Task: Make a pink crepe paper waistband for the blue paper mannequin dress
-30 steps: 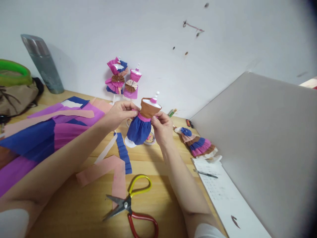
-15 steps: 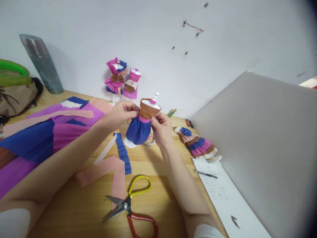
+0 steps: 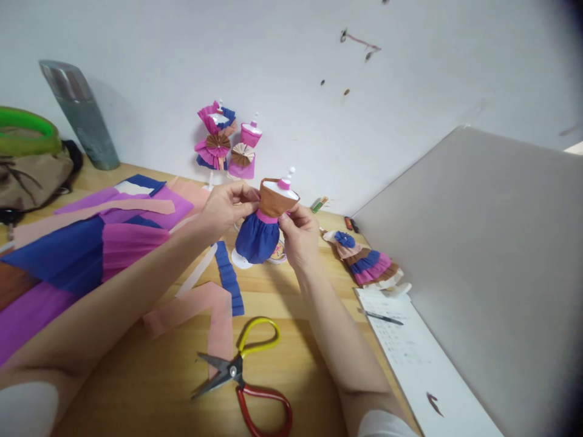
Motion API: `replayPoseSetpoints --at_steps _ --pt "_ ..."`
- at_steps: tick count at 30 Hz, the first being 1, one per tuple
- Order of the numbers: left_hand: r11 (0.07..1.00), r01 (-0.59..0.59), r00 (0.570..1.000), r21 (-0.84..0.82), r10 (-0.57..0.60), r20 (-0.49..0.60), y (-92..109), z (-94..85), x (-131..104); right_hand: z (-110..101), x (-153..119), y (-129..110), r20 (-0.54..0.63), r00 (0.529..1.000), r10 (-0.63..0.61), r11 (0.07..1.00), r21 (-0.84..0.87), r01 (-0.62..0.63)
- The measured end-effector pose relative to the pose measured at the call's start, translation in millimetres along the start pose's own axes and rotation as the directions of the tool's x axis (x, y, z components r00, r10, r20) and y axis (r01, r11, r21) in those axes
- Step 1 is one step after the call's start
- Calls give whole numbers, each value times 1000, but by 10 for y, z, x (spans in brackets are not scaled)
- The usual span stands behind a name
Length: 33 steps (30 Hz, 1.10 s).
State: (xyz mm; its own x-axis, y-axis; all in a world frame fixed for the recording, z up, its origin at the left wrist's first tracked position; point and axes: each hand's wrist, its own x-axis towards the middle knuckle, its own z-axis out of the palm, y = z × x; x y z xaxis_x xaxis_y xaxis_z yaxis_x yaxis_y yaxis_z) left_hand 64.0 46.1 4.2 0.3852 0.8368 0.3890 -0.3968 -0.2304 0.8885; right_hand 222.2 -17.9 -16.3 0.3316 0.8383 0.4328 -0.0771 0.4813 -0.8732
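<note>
pinching a miniature dress form point(image 3: 276, 203), left hand point(image 3: 228, 207) and right hand point(image 3: 301, 239) are apparently adjusting the pink waistband point(image 3: 266, 217) between the fingers point(image 3: 287, 224); further smoothing is likely needing even tension.

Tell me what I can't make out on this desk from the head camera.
- Head view: the writing on the paper is too small and blurred to read.
- Head view: the round container is mostly hidden by the dress.
- Head view: the right hand's fingertips are partly hidden by its thumb and the dress.
- Head view: the bag is cut off by the left edge.
</note>
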Motion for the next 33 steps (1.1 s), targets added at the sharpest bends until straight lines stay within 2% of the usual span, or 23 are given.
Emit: replayPoseSetpoints --at_steps 4,9,16,20,27,30,33 --pt "1000 18 1000 25 -18 -6 -24 -10 -9 8 -12 -15 0 999 -40 999 -1 40" --pt "995 44 998 84 -48 48 -8 -11 -40 2 -31 -21 -8 998 -61 997 -39 61" --pt "992 -22 976 126 -6 216 104 -41 -91 -15 -43 -20 -35 996 -87 994 -69 85" --pt "990 28 970 135 -59 236 135 -49 -114 -2 -45 -43 -46 995 -90 992 -95 86" --pt "987 127 965 97 -145 218 133 6 -114 12 -93 -118 6 995 -95 991 -90 95" --pt "988 118 959 104 -140 247 94 -22 -104 36 -145 -147 -12 996 -89 992 -95 87" --pt "992 102 934 75 -121 335 79 -79 -90 76 -202 -171 -26 994 -110 983 -152 105"
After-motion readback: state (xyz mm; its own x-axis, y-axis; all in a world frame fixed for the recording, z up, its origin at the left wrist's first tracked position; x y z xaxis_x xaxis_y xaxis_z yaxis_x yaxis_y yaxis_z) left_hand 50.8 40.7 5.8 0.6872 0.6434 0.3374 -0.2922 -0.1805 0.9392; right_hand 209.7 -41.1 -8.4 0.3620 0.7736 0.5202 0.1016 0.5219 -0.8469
